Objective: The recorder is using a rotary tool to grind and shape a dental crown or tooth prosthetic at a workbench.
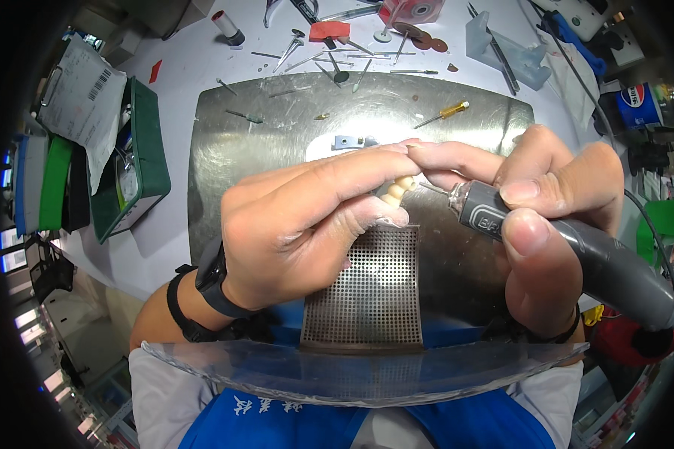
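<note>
Between the thumb and fingers of my left hand [307, 209] is a small cream-coloured dental bridge [397, 191], shaped like a few joined teeth. My right hand [550, 191] grips a dark grey rotary handpiece [591, 258] like a pen. From its nose a thin metal bur [434, 187] points left, its tip close to the teeth; whether it touches them I cannot tell. The fingertips of both hands meet just above the bridge. Below them lies a perforated metal grille [363, 292]. White dust coats my left thumb and fingers.
A steel plate [225, 165] covers the table's middle. Several burs and discs [341, 75] lie behind it, and a yellow-handled screwdriver [443, 114] rests on it. At left stands a green bin [146, 150] with papers. A clear shield [359, 374] curves across the front. The handpiece's cable [651, 224] runs along the right.
</note>
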`<state>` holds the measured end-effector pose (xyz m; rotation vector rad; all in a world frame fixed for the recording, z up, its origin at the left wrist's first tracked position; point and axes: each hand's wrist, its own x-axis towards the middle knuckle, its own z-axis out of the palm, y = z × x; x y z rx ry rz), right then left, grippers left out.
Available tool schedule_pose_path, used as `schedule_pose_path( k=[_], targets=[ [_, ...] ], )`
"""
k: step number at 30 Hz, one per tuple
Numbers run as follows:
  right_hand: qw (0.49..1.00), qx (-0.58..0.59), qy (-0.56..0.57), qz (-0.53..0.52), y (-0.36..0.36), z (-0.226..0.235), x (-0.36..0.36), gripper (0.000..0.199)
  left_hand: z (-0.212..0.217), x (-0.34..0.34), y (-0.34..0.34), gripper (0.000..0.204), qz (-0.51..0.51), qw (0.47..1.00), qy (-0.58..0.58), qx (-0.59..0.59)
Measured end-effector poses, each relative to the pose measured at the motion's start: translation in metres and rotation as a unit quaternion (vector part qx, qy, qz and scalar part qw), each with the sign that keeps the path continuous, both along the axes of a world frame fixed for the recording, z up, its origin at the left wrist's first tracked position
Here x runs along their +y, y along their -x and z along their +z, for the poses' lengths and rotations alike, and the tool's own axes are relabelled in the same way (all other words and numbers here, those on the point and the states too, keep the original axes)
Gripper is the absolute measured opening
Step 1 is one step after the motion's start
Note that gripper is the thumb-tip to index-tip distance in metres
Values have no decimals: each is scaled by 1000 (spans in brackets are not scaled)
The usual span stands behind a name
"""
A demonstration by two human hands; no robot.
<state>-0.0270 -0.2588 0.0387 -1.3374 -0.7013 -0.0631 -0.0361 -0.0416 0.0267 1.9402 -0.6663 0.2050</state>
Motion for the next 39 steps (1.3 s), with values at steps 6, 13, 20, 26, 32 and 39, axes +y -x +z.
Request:
schedule_pose_path(
  k=[6,13,20,26,32,39],
  targets=[
    [1000,-24,9,-7,4,-1,5,16,0,2,-2,24,-12,999,-26,-29],
    [996,-22,84,-23,7,1,2,14,0,-2,-3,23,-6,998,-38,-60],
    [997,2,46,-56,9,-2,11,14,-2,-1,-1,22,-2,998,-33,-57],
    [997,-20,54,-47,7,-5,9,15,-2,0,-2,22,-2,998,-34,-61],
    [999,-25,33,-35,5,-8,8,16,-2,-1,-2,22,1,998,-32,-62],
    [999,6,36,-24,4,0,4,17,-3,-1,-1,21,9,1000,-3,-20]
  ],
)
